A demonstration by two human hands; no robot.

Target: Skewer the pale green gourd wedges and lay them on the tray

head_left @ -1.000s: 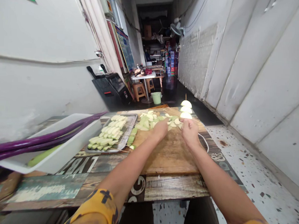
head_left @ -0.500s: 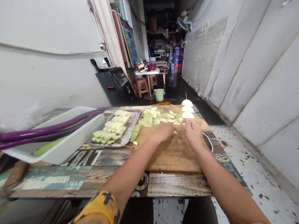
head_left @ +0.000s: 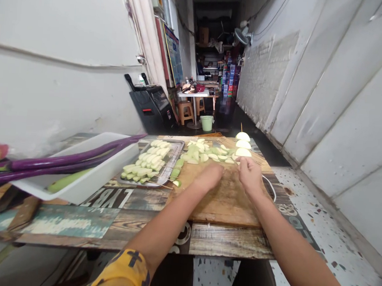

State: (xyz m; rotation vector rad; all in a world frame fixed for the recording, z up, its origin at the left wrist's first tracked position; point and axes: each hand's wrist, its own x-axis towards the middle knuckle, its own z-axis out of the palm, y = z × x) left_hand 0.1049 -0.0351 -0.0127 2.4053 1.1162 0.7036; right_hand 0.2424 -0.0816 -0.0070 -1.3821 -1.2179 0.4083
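Note:
My right hand (head_left: 249, 174) is pinched round the lower end of a wooden skewer, held upright over the far right of the cutting board (head_left: 219, 205). Three pale half-round vegetable slices (head_left: 243, 144) are threaded on it, apart from each other, and its tip sticks out on top. Left of it, low over the board, my left hand (head_left: 211, 174) is closed, fingers curled; whatever is in them is hidden. Just beyond both hands lies a spread of loose pale slices (head_left: 195, 152) with green skin. Left of the board, a metal tray (head_left: 177, 153) bears several skewers of slices (head_left: 147, 159).
A white tub (head_left: 112, 164) at the left holds long purple eggplants (head_left: 70, 159) and a green vegetable (head_left: 68, 181). A green chunk (head_left: 176, 170) lies between tray and board. A white cable (head_left: 272, 187) loops at the board's right. A green bucket (head_left: 207, 123) stands beyond the table.
The view has shifted slightly, so the scene sits a little further right. My left hand's fingers have curled in, and the slice bit near them is out of sight. The right hand still holds the skewer.

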